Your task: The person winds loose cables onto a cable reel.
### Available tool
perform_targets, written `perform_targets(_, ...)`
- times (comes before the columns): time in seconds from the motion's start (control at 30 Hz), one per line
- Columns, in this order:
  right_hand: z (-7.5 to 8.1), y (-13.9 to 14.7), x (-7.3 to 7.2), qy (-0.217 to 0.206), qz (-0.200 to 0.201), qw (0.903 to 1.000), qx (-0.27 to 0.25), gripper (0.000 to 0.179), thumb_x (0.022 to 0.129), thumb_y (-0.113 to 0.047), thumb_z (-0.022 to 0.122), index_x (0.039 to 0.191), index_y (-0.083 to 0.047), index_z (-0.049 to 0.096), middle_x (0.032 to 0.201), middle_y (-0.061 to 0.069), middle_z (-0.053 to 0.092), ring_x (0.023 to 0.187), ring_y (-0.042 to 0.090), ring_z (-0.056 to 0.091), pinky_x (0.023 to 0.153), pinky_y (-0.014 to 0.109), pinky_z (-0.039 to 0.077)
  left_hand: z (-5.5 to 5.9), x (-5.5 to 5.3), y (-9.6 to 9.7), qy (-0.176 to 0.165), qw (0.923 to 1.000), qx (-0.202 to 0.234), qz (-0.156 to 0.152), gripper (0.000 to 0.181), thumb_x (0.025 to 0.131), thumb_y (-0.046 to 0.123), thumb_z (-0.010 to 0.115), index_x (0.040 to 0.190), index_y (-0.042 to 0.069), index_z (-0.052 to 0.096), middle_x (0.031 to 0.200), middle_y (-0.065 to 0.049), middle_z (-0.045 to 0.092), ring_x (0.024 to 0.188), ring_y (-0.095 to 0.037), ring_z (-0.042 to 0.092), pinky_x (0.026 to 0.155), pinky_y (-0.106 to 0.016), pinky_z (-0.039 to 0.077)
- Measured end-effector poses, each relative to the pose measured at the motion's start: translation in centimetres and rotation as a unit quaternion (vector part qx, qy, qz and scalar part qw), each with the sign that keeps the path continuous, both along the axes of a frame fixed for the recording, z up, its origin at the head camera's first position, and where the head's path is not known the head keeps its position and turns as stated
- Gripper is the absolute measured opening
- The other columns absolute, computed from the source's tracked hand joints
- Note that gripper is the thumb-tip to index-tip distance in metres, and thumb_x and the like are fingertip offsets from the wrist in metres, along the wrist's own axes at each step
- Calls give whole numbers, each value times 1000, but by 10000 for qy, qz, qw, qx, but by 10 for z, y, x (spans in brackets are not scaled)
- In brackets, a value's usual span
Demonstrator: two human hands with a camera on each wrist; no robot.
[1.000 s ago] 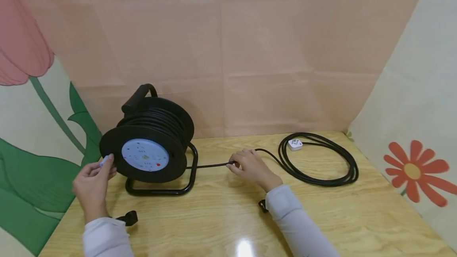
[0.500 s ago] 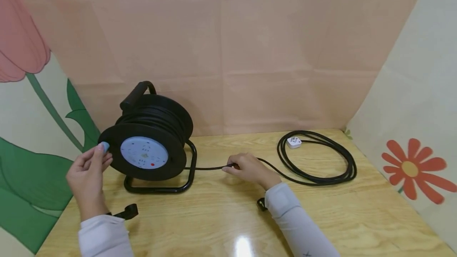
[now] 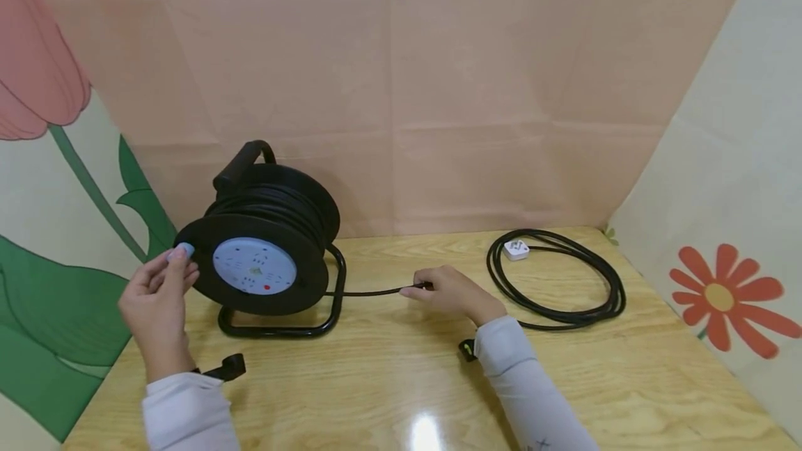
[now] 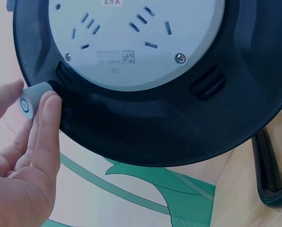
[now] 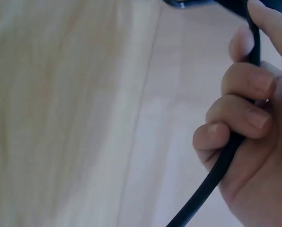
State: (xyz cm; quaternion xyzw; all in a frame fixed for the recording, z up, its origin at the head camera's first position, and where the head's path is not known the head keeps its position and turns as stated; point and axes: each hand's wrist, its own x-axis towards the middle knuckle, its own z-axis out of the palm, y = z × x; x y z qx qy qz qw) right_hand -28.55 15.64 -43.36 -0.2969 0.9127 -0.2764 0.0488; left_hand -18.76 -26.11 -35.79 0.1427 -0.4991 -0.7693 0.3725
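A black cable reel stands on its tube frame at the left of the head view, with a pale round socket panel on its front. My left hand pinches a small light-blue knob at the reel's rim between thumb and fingers. The black cable leaves the reel low on its right side and runs to my right hand. In the right wrist view the curled fingers wrap round the cable, which comes out below the palm.
On the right of the wooden table lies a loose coil of cable, with a white plug inside its left edge. A peach backdrop rises close behind the reel. The reel's carrying handle sticks up at its top.
My left hand has risen slightly with the knob, and the socket panel has turned a little clockwise. The right hand has shifted right along the cable, towards the coil.
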Motion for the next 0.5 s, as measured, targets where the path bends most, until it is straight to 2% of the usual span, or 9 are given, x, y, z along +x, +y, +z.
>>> perform_targets(0.13, 6, 28, -5, -99, -745, 9971, -156, 46, 84, -65, 51, 72, -20, 53, 60, -3, 41, 51, 11, 35, 48, 28, 34, 2, -2, 1, 8, 10000, 59, -39, 42, 67, 19, 82, 101, -2, 68, 78, -7, 71, 69, -17, 66, 62, -21, 55)
perform_targets(0.23, 12, 46, -7, -220, -1152, 9924, -368, 52, 83, -65, 52, 69, -16, 48, 60, 1, 37, 51, 16, 32, 48, 30, 31, 2, -2, 1, 54, 9999, 85, -59, 42, 67, 18, 82, 101, -3, 68, 78, -8, 71, 69, -17, 66, 62, -21, 55)
perform_targets(0.5, 14, 59, -6, -629, -1164, 9901, -461, 54, 82, -66, 51, 72, -14, 47, 63, 1, 37, 52, 17, 32, 49, 30, 31, -3, 0, -2, 59, 9998, 205, -20, 45, 66, 16, 83, 103, -3, 68, 81, -7, 71, 69, -17, 67, 62, -21, 55)
